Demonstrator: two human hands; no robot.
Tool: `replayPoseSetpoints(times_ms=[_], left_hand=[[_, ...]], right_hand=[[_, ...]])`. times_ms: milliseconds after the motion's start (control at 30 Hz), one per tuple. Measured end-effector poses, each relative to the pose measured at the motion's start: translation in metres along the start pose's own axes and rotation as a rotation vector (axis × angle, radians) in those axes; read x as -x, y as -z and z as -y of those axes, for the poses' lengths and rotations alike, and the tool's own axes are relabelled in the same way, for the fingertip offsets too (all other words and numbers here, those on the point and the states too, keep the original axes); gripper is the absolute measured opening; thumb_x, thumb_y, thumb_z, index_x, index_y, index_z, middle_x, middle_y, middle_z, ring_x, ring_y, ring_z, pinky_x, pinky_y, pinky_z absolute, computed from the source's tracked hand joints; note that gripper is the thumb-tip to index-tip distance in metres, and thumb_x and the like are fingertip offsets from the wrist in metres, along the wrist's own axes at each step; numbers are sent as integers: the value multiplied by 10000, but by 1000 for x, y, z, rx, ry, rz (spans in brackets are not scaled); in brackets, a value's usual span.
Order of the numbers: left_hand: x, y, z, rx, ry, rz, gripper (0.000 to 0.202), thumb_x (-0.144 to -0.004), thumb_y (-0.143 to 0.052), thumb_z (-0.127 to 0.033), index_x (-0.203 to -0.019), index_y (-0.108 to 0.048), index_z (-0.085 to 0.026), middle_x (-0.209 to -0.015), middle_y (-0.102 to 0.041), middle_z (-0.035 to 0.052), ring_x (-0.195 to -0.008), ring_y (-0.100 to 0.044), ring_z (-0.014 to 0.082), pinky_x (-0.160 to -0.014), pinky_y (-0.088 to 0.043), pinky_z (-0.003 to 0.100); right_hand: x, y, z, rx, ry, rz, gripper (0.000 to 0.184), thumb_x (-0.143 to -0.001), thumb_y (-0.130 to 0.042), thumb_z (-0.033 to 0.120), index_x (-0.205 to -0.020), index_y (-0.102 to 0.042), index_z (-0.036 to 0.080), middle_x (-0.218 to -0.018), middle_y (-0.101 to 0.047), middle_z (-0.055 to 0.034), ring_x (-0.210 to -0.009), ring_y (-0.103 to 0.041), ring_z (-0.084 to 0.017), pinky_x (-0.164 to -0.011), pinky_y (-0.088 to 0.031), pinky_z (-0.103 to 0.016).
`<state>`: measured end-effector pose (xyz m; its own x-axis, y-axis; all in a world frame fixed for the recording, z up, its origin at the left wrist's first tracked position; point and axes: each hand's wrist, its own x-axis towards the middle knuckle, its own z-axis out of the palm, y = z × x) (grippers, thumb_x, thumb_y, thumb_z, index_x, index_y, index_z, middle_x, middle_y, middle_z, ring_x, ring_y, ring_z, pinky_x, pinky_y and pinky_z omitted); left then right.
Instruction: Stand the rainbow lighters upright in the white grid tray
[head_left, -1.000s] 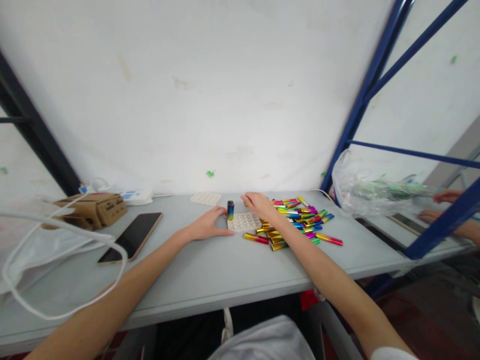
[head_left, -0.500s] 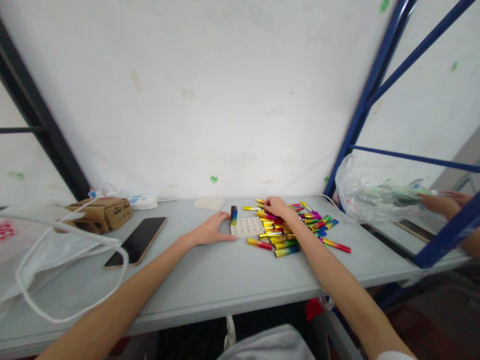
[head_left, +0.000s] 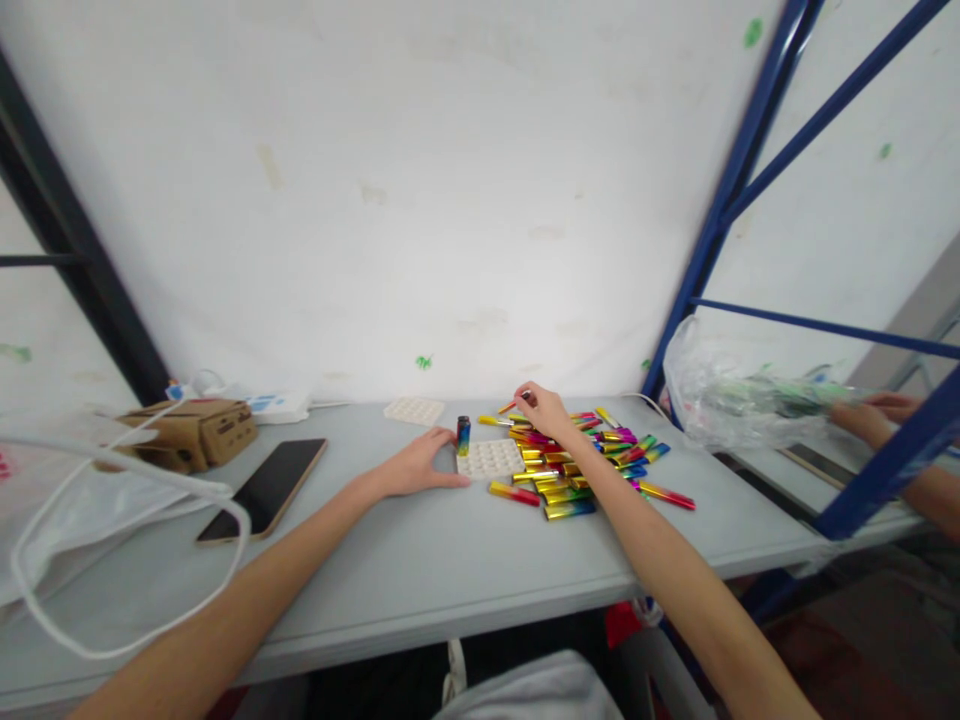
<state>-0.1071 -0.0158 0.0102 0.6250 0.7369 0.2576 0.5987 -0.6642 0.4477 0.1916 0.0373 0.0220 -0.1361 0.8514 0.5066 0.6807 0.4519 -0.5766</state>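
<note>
A white tray (head_left: 491,460) with rows of round holes lies on the table. One blue-and-gold shiny tube (head_left: 463,437) with a dark top stands upright at its far left corner. My left hand (head_left: 420,463) rests at the tray's left edge, thumb and fingers spread apart around that corner. Beyond the tray, my right hand (head_left: 544,410) pinches a slim orange-red shiny tube (head_left: 508,407), tilted and pointing left. Under and beside the right wrist lies a loose pile of metallic tubes (head_left: 559,490) in gold, red, blue, green and purple.
A second white tray (head_left: 414,410) lies near the wall. Leftward are a phone (head_left: 266,490), a cardboard box (head_left: 199,435), a white cable (head_left: 244,520) and a plastic bag (head_left: 67,500). A blue metal frame (head_left: 697,270) stands right; beyond it, another person's hands (head_left: 862,420) touch clear plastic.
My right hand has lifted slightly from the pile, moving left, with a slim tube now showing in its fingers. My left hand stays at the tray. The view has shifted a little.
</note>
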Motion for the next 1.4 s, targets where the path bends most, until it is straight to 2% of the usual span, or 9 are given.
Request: replayPoseSetpoints(times_ms=[167, 400, 600, 667, 733, 867, 1100, 1267, 1400], left_hand=[[0, 1, -2, -2, -7, -8, 712, -725, -722, -720, -1169, -607, -175, -1254, -628, 129, -1175, -608, 332, -1062, -462, 432], [1, 0, -1, -3, -13, -2, 715, -745, -714, -722, -1190, -595, -175, -1258, -619, 133, -1173, -604, 323, -1057, -459, 415], [1, -1, -1, 10, -13, -13, 717, -732, -732, -707, -1192, -599, -174, -1225, -631, 123, -1150, -614, 330, -1038, -475, 433], [1, 0, -2, 7, -10, -9, 721, -731, -730, -710, -1192, -598, -173, -1226, -629, 125, -1153, -614, 331, -1044, -472, 436], [1, 0, -2, 4, -8, -8, 727, -730, -726, -716, -1197, -594, -175, -1237, -626, 128, -1161, -611, 330, -1053, -467, 437], [2, 0, -1, 0, -8, -15, 732, -723, -725, -726, -1191, -601, -177, -1247, -630, 128, -1163, -616, 331, -1055, -467, 433], [2, 0, -3, 3, -2, -3, 752, -733, -714, -730, -1221, -591, -170, -1277, -622, 138, -1185, -604, 339, -1069, -454, 446], [2, 0, -2, 7, -16, -15, 739, -735, -714, -730, -1222, -590, -188, -1248, -631, 128, -1163, -608, 331, -1052, -462, 447], [1, 0, -3, 2, -14, -11, 725, -737, -722, -717, -1201, -598, -175, -1263, -625, 141, -1172, -605, 329, -1051, -460, 435]], right_hand=[[3, -6, 15, -507, -249, 1, 321, -790, -693, 435, -961, -714, 163, -719, -648, 8, -609, -523, -122, -576, -417, -236], [17, -8, 35, -944, -234, 188, 381, -836, -709, 553, -1024, -714, 222, -1081, -699, -47, -975, -665, -178, -801, -533, -277], [22, -11, 50, -1151, -247, 276, 391, -871, -676, 592, -1060, -594, 260, -734, -621, 33, -666, -638, -139, -761, -571, -348], [22, -9, 55, -1178, -249, 276, 390, -878, -658, 606, -1072, -575, 278, -645, -506, 81, -526, -501, -91, -618, -531, -263], [22, -6, 59, -1171, -278, 271, 406, -883, -621, 644, -1042, -573, 273, -589, -386, 104, -435, -311, -63, -453, -372, -173], [21, -7, 62, -1062, -420, 210, 558, -914, -435, 726, -710, -499, 211, -503, -196, 110, -412, -97, -62, -380, -84, -190], [28, -19, 69, -863, -485, 88, 518, -957, -365, 580, -573, -289, 242, -474, -212, 69, -397, -133, -82, -381, -99, -234], [30, -19, 67, -785, -432, 87, 540, -970, -338, 623, -588, -351, 242, -461, -256, 55, -404, -179, -101, -389, -162, -252], [30, -25, 60, -737, -321, 147, 622, -947, -334, 738, -670, -524, 215, -478, -367, 43, -410, -286, -113, -425, -282, -266]])
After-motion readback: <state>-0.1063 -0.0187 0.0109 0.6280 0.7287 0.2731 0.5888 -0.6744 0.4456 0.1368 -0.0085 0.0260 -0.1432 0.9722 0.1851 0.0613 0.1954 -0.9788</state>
